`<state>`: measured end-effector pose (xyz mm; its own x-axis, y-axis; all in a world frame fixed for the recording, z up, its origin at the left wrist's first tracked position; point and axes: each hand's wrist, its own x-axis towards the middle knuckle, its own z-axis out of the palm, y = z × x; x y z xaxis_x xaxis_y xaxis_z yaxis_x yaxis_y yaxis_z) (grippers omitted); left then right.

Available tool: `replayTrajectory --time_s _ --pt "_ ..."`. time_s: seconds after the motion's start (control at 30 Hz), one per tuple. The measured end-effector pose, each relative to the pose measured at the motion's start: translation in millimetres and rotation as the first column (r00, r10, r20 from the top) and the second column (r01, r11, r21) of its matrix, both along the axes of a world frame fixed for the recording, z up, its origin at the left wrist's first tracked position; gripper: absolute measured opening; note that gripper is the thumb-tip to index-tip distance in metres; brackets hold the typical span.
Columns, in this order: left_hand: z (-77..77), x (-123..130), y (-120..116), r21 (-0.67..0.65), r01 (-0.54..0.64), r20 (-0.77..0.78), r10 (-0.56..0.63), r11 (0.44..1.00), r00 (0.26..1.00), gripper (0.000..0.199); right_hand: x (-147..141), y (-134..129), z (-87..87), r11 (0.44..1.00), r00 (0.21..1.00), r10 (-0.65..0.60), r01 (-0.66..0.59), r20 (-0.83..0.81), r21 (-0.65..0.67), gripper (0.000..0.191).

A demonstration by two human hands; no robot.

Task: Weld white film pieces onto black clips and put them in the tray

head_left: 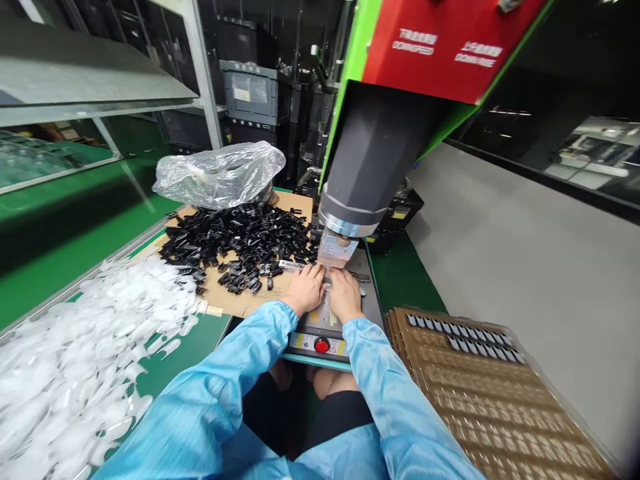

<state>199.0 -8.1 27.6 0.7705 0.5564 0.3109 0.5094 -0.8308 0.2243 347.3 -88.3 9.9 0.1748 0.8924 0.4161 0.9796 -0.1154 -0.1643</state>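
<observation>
My left hand (pixel 306 289) and my right hand (pixel 345 295) lie side by side on the metal base plate (pixel 313 321) of a press-like machine. Both are just below the machine's block-shaped head (pixel 337 249), fingers bent forward and close together at a small fixture. Whatever the fingertips hold there is too small and covered to make out. Beyond my left fingers a light strip-like piece (pixel 290 265) lies on the plate. A small pale piece (pixel 363 292) shows just right of my right hand. In front of my wrists sits a red push button (pixel 321 345).
Left of the machine, small black clips (pixel 245 243) are heaped on cardboard (pixel 233 303), with a clear plastic bag (pixel 220 175) behind. Many white plastic pieces (pixel 90 347) cover the green table nearer me. At right, brown trays (pixel 480 393) carry rows of grey parts (pixel 460 328).
</observation>
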Motion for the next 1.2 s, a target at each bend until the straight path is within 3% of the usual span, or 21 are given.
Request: replayTrajectory --time_s 0.13,0.23,0.33,0.43,0.53,0.7,0.9,1.07,1.2 --pt "5.0 -38.5 -5.3 0.000 0.013 0.048 -0.013 1.000 0.999 0.053 -1.7 -3.1 -0.6 0.999 0.999 -0.037 0.037 -0.027 -0.008 0.053" --pt "3.4 -92.3 -1.5 0.008 -0.108 0.090 0.107 0.994 0.990 0.049 -20.3 -0.8 -1.7 0.997 0.995 -0.028 0.036 -0.101 0.070 0.048" --pt "-3.7 -143.1 8.8 0.003 -0.294 0.096 0.292 0.956 0.952 0.045 -57.5 14.2 -2.0 0.988 0.979 0.136 -0.122 -0.154 0.099 0.049" --pt "-14.4 -171.1 16.0 0.027 -0.369 0.062 0.367 0.929 0.928 0.037 -98.0 39.8 -1.7 0.946 0.939 0.323 -0.318 -0.119 0.057 0.055" --pt "-25.1 -178.1 16.2 0.042 -0.349 0.045 0.347 0.936 0.937 0.034 -123.7 61.4 -1.9 0.919 0.919 0.392 -0.393 -0.038 -0.029 0.050" --pt "-34.3 -173.8 14.3 0.036 -0.249 0.041 0.248 0.968 0.968 0.029 -129.1 65.9 -0.8 0.934 0.934 0.350 -0.342 0.068 -0.105 0.024" --pt "-37.8 -166.6 17.6 -0.107 -0.109 0.169 0.126 0.988 0.978 0.019 -116.9 41.2 -0.3 0.930 0.933 0.353 -0.342 0.068 -0.136 0.013" --pt "-40.4 -168.0 22.4 -0.149 0.050 0.238 -0.014 0.988 0.971 0.029 -105.9 8.5 -2.1 0.926 0.934 0.357 -0.351 0.024 -0.142 0.005" --pt "-40.4 -171.4 25.6 -0.089 -0.050 0.267 0.072 0.995 0.961 0.030 -99.4 -11.5 -5.8 0.919 0.926 0.377 -0.377 -0.019 -0.113 0.005"
